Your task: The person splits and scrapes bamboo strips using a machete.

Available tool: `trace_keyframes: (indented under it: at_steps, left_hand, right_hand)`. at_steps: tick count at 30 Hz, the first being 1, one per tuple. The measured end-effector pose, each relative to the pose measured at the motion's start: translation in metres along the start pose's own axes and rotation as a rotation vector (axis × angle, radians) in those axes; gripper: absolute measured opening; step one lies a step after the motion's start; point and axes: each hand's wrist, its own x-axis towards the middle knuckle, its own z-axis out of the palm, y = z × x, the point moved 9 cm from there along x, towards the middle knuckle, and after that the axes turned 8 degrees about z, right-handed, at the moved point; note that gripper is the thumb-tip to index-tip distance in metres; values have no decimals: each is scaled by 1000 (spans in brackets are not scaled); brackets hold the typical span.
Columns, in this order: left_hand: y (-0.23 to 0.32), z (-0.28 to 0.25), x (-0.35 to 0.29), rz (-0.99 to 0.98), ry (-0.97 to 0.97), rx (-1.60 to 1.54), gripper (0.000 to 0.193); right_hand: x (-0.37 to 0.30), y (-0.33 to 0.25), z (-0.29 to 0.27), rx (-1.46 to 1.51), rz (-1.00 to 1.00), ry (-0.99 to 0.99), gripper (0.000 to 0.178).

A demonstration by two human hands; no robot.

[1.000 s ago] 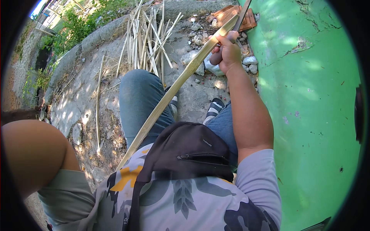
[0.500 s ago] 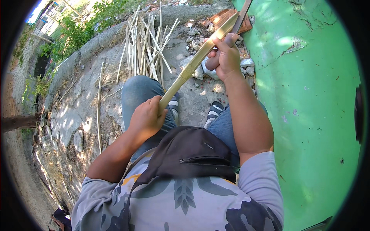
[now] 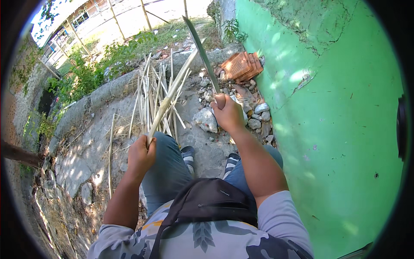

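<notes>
My left hand (image 3: pixel 141 156) is closed round the near end of a pale bamboo strip (image 3: pixel 165 103), which slants up and away to the right above my left knee. In my right hand (image 3: pixel 228 113) is the handle of a machete (image 3: pixel 202 56), its long dark blade raised and leaning to the left. Near the blade's middle, the strip's far end meets or passes behind it; whether they touch I cannot tell. Beyond my knees a heap of split bamboo strips (image 3: pixel 144 93) lies on the ground, partly hidden by the held strip.
On the right stands a green wall (image 3: pixel 336 129) with cracked patches. Orange roof tiles (image 3: pixel 242 67) are stacked at its foot, with white stones (image 3: pixel 205 120) nearer me. A low concrete curb (image 3: pixel 101 88) curves behind the heap, plants (image 3: pixel 116 58) beyond it. One long strip (image 3: pixel 111 155) lies at left.
The strip has swung left and now points more steeply away. My right hand has come away from it, moving left and nearer, with the machete now raised apart. My view has tilted up.
</notes>
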Motion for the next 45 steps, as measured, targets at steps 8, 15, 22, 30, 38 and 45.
trace_keyframes:
  at_steps: [8, 15, 22, 30, 38, 45]
  left_hand:
    - [-11, 12, 0, 13, 54, 69, 33]
    - [-12, 23, -7, 103, 64, 169, 38]
    - [1, 22, -9, 138, 44, 185, 45]
    - [-5, 28, -10, 137, 21, 168, 44]
    - [-4, 28, -13, 199, 70, 231, 48]
    - [-3, 32, -10, 195, 13, 240, 48]
  right_hand:
    - [-20, -28, 36, -408, -512, -154, 28]
    - [-5, -15, 44, -438, -420, -294, 23]
    - [-12, -18, 49, -337, -326, -309, 23]
    - [-15, -19, 53, -483, -383, -382, 20]
    - [-33, -34, 57, -551, -338, -481, 21]
    - [-17, -17, 46, -508, -208, -451, 21]
